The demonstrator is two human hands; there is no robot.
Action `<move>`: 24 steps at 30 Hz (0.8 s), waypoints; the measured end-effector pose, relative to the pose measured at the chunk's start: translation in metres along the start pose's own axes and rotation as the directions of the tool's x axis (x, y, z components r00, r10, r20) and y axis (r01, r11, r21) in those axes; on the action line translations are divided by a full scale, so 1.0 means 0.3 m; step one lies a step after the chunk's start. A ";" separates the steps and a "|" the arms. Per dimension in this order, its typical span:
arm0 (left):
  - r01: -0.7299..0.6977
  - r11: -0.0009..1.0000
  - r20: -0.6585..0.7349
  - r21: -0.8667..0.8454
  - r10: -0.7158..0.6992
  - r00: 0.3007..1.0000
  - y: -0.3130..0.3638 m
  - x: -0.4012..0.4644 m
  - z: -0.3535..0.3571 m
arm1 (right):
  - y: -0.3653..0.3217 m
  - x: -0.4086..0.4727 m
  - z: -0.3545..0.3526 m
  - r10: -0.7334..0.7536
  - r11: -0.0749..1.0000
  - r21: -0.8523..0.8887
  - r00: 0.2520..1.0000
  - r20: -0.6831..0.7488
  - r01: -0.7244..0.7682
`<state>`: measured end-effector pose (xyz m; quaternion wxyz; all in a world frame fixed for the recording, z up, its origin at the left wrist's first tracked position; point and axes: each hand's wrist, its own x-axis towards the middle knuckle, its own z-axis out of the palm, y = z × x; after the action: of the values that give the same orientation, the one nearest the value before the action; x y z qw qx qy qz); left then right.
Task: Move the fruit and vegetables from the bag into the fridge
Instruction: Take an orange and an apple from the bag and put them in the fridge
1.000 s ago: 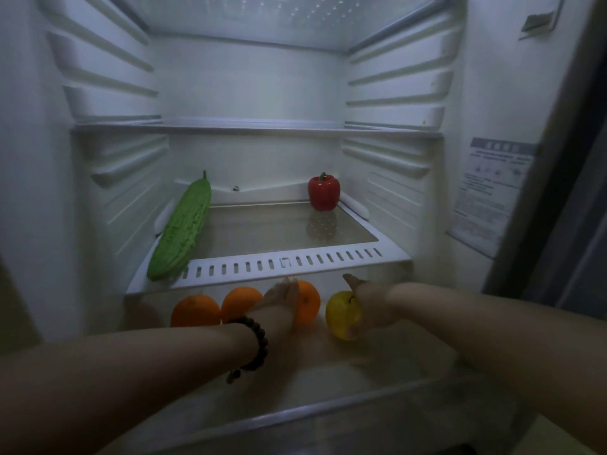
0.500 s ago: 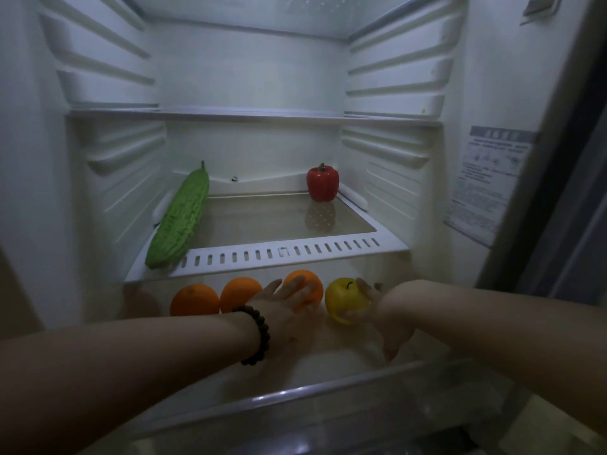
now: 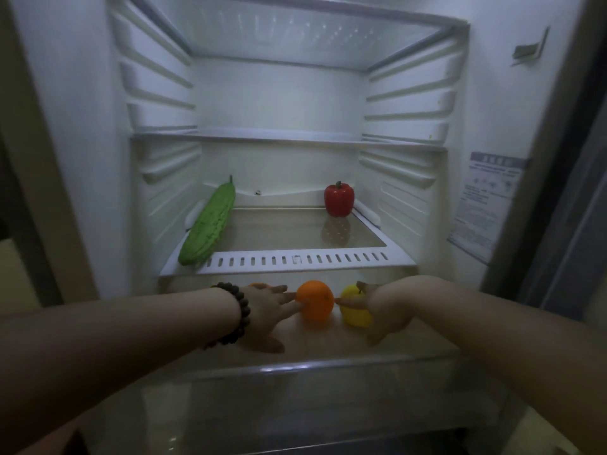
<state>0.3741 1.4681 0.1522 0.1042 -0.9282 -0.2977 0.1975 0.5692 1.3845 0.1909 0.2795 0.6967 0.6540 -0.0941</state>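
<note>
Both my forearms reach into the open fridge. An orange (image 3: 314, 301) and a yellow apple (image 3: 354, 311) sit side by side on the lower glass shelf (image 3: 328, 348). My left hand (image 3: 266, 312), with a bead bracelet on its wrist, lies flat with straight fingers touching the orange's left side. My right hand (image 3: 382, 308) is spread, fingertips at the apple's left and palm over its right side. Another orange (image 3: 259, 285) peeks out behind my left hand. A green bitter gourd (image 3: 210, 223) and a red bell pepper (image 3: 339, 199) rest on the middle shelf (image 3: 295, 259). The bag is out of view.
A white slotted rim fronts the middle shelf just above my hands. The top shelf (image 3: 279, 136) holds nothing. A label (image 3: 483, 198) is stuck on the fridge's right wall. A clear drawer front (image 3: 295, 372) runs below the lower shelf.
Both hands drew back from the fruit toward the shelf front, and their fingers straightened. The view tilted up; the two left oranges became largely hidden behind my left hand and wrist.
</note>
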 end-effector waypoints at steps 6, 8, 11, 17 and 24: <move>0.139 0.960 -0.018 -0.243 -0.148 0.989 0.042 -0.203 -0.121 | -0.057 -0.123 -0.020 -0.113 0.980 0.135 0.971 -0.212 0.144; 0.198 0.932 -0.051 -0.304 -0.224 0.973 0.042 -0.261 -0.152 | -0.077 -0.167 -0.028 -0.092 0.975 0.165 0.946 -0.311 0.149; 0.229 0.889 -0.152 -0.395 -0.310 0.939 0.059 -0.347 -0.190 | -0.109 -0.235 -0.035 -0.052 0.953 0.246 0.892 -0.449 0.179; 0.287 0.918 -0.469 -0.274 -0.388 0.794 0.170 -0.521 -0.183 | -0.217 -0.393 0.013 0.101 0.895 0.392 0.761 -0.641 0.211; 0.265 0.867 -0.584 -0.421 -0.483 0.653 0.422 -0.741 -0.012 | -0.397 -0.597 0.251 0.230 0.867 0.438 0.590 -0.774 0.237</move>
<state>0.2748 1.2343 0.1837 0.1019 -0.8570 -0.4527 -0.2242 0.4493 1.1908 0.1861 -0.2372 0.7079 0.6620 0.0662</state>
